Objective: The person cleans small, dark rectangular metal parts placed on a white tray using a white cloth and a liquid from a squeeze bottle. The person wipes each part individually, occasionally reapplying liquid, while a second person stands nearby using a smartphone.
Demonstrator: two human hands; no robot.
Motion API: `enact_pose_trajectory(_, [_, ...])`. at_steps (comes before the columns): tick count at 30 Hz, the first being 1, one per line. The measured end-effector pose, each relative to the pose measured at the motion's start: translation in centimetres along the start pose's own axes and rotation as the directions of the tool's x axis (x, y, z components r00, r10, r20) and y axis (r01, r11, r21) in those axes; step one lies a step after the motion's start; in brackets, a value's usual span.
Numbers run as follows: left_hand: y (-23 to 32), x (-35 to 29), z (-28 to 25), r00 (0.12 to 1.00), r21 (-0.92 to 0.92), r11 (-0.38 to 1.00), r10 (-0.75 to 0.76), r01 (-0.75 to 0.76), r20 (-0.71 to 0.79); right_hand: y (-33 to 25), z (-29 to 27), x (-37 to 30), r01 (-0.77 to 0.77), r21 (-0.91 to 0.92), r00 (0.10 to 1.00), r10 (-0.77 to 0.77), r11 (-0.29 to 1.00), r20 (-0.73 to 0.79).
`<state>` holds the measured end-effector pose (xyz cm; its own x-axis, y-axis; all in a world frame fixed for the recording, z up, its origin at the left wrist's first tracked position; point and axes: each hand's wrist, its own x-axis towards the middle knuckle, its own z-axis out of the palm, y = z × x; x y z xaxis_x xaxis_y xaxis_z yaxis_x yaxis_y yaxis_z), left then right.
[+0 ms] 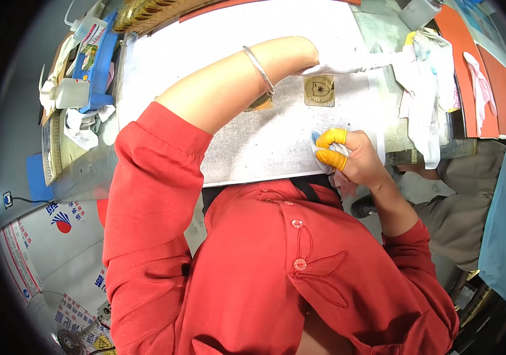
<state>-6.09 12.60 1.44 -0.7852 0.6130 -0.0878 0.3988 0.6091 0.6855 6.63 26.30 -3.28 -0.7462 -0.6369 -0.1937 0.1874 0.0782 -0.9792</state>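
Observation:
My left arm reaches across the white work board [229,142] toward the right. My left hand [423,62] seems to be in a white glove, among white cloths [424,130]; a bit of yellow shows beside it, but its fingers cannot be made out. At the near right of the board, my right hand [359,155] wears yellow finger covers on thumb and forefinger. It is closed on a crumpled white-and-pink cloth [342,182] with a bluish tip. Beyond it lies a square gold-coloured metal plate [319,90] with a cut-out pattern. Another gold-coloured piece [262,105] is partly hidden under my left forearm.
A blue tray [104,65] with bottles stands at the far left. Gold-coloured pieces [140,15] are stacked at the back. On the right are an orange-red board [484,77], a pink cloth [480,89] and a person's grey-brown trousers [457,201].

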Motion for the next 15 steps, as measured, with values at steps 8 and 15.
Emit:
enact_pose_trajectory(8, [-0.12, -0.11, -0.27, 1.000, 0.004, 1.000, -0.002, 0.002, -0.012, 0.19, 0.07, 0.01, 0.057, -0.011, 0.998, -0.057, 0.998, -0.001])
enact_pose_trajectory(15, [-0.32, -0.40, -0.57, 1.000, 0.004, 1.000, -0.005, 0.005, -0.010, 0.06, 0.00, 0.03, -0.044, 0.035, 0.999, 0.044, 0.998, 0.008])
